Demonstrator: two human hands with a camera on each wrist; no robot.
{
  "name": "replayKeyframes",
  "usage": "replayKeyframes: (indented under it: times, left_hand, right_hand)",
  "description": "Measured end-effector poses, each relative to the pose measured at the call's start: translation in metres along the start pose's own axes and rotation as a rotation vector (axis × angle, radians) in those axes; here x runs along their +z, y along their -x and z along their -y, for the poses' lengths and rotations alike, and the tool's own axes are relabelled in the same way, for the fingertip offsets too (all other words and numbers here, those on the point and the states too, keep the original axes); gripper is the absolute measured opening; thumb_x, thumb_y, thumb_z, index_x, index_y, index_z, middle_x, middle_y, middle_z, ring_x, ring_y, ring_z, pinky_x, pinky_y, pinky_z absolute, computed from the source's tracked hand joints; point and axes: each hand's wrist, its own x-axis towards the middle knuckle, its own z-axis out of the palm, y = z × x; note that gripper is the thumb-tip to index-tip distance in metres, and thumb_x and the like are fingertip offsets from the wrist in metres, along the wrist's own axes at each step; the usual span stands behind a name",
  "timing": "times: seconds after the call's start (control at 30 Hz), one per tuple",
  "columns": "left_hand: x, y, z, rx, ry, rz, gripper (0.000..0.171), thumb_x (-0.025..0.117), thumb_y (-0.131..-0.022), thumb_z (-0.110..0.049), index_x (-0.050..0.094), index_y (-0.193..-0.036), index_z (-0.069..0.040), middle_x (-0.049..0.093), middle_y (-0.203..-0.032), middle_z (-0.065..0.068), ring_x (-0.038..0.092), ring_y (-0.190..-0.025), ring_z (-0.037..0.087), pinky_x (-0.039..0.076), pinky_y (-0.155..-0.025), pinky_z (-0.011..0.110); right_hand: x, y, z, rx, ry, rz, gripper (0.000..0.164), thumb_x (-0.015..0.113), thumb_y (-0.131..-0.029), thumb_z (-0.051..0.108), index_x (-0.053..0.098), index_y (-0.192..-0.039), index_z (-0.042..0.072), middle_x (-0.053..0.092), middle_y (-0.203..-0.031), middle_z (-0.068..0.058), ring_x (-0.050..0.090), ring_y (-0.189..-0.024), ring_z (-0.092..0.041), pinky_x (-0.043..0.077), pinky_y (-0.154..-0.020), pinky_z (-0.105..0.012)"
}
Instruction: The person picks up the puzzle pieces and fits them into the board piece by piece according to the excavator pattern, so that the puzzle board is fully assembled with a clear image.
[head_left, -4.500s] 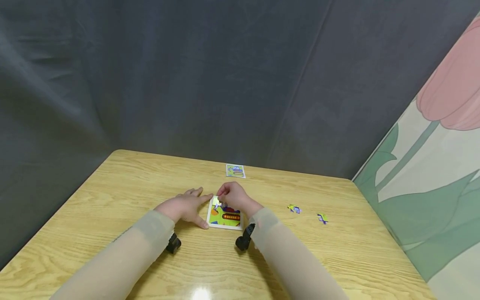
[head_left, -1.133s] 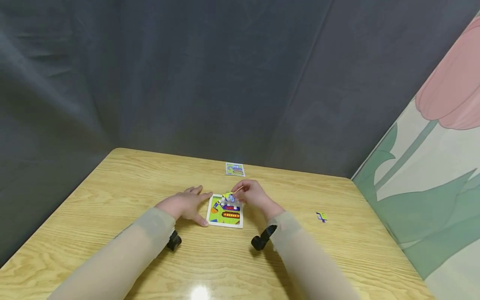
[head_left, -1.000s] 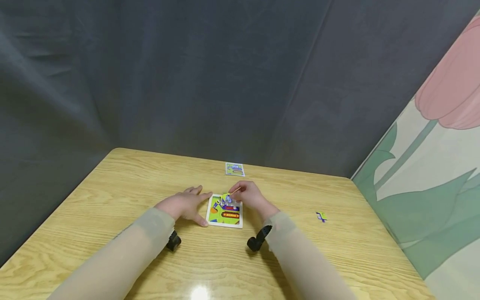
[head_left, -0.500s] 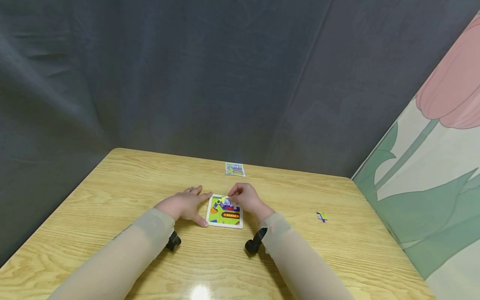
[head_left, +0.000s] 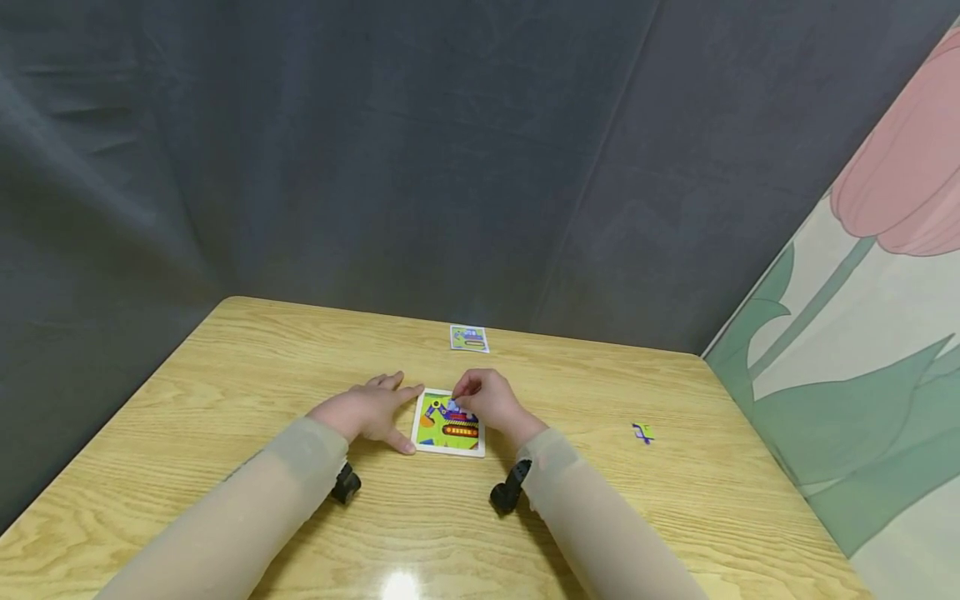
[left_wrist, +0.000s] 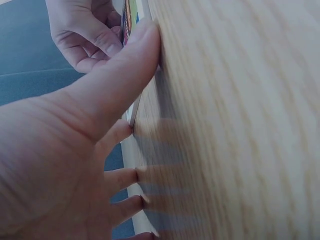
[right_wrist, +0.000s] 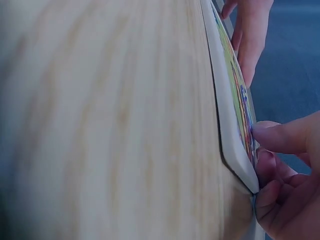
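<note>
The jigsaw puzzle (head_left: pixel 448 435), a digger picture in a white-rimmed tray, lies flat on the table between both hands. My left hand (head_left: pixel 369 414) rests spread at the tray's left side, thumb at the near corner and index finger at the far corner. At the upper right of the picture my right hand (head_left: pixel 491 400), fingers curled, holds a puzzle piece (head_left: pixel 453 406) with a blue cab down at the puzzle surface; the fingers partly hide it. The right wrist view shows the right thumb (right_wrist: pixel 280 136) touching the picture close to the tray rim (right_wrist: pixel 231 135).
One loose yellow-and-blue puzzle piece (head_left: pixel 643 432) lies on the wooden table (head_left: pixel 300 358) to the right. A small card (head_left: pixel 469 338) with the same digger picture lies near the back edge. A dark curtain (head_left: pixel 420 167) hangs behind the table.
Of two loose pieces on the right, one was picked up by the right hand and brought to the puzzle's top, then lowered from tilted to flat. The left hand has stayed put.
</note>
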Motion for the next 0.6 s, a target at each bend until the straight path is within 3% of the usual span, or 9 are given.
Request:
replayKeyframes:
  times: [0.37,0.5,0.6]
  left_hand:
    - [-0.001,0.001,-0.001,0.006,-0.001,-0.007,0.103,0.08,-0.075,-0.055,0.028,-0.158,-0.023,0.012,-0.163,0.018,0.01,-0.147,0.042,0.017,-0.111,0.066]
    - [0.0,0.002,-0.001,0.008,0.001,-0.018,0.104,0.081,-0.074,-0.054,0.029,-0.158,-0.022,0.013,-0.162,0.019,0.011,-0.147,0.043,0.017,-0.111,0.066]
    - [0.001,0.003,-0.001,0.01,0.011,-0.026,0.105,0.082,-0.073,-0.053,0.029,-0.158,-0.021,0.013,-0.162,0.019,0.01,-0.146,0.043,0.016,-0.111,0.066]
  right_hand:
    - [-0.011,0.005,0.011,-0.02,0.089,0.068,0.01,0.068,-0.092,0.001,0.075,-0.09,0.008,0.066,-0.089,-0.002,0.057,-0.082,-0.018,0.049,-0.076,-0.031]
    - [-0.029,0.009,0.01,-0.065,0.026,-0.002,0.01,0.067,-0.093,0.003,0.077,-0.096,0.005,0.066,-0.093,-0.003,0.054,-0.082,-0.019,0.046,-0.071,-0.031]
    - [-0.058,0.011,0.004,-0.122,-0.027,-0.095,0.011,0.066,-0.094,0.003,0.075,-0.1,0.0,0.068,-0.093,-0.006,0.055,-0.078,-0.017,0.049,-0.067,-0.031]
